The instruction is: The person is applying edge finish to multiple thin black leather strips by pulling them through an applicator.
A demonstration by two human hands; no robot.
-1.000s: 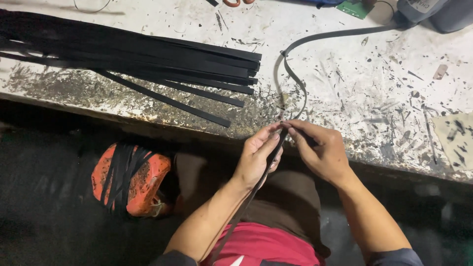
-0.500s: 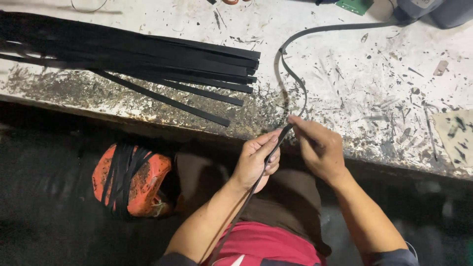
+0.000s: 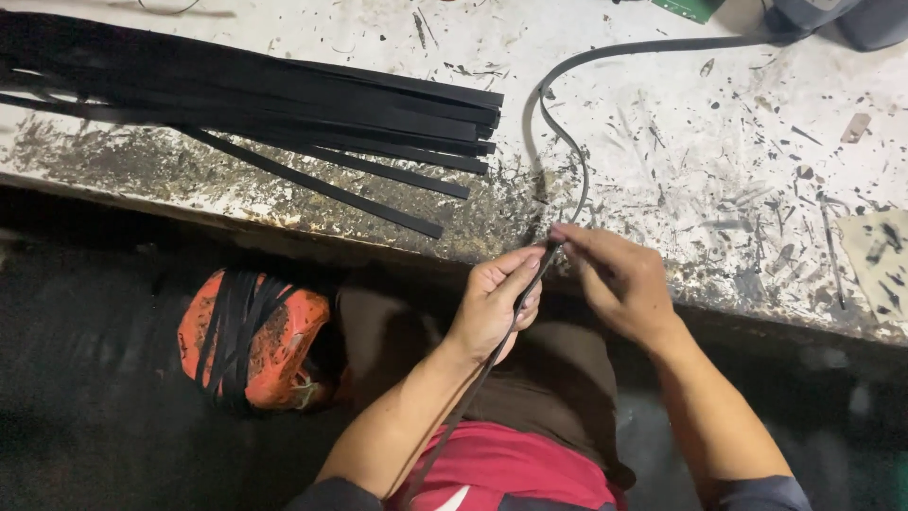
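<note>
A thin black strip (image 3: 567, 180) is pinched at mid-frame by the left hand (image 3: 497, 303) and right hand (image 3: 619, 284), each grip closed on it. It is judged light and limp, best held near the pinch, above the scarred surface (image 3: 738, 170).

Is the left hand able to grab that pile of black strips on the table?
Probably yes: the bare tabletop leaves the way to the black strips free, but the left hand is holding a strip.

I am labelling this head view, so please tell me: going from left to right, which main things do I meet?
Bundle of black strips → orange container draped with strips → left hand → thin dark strip pinched by both hands → right hand → pale scrap on the workbench.
</note>
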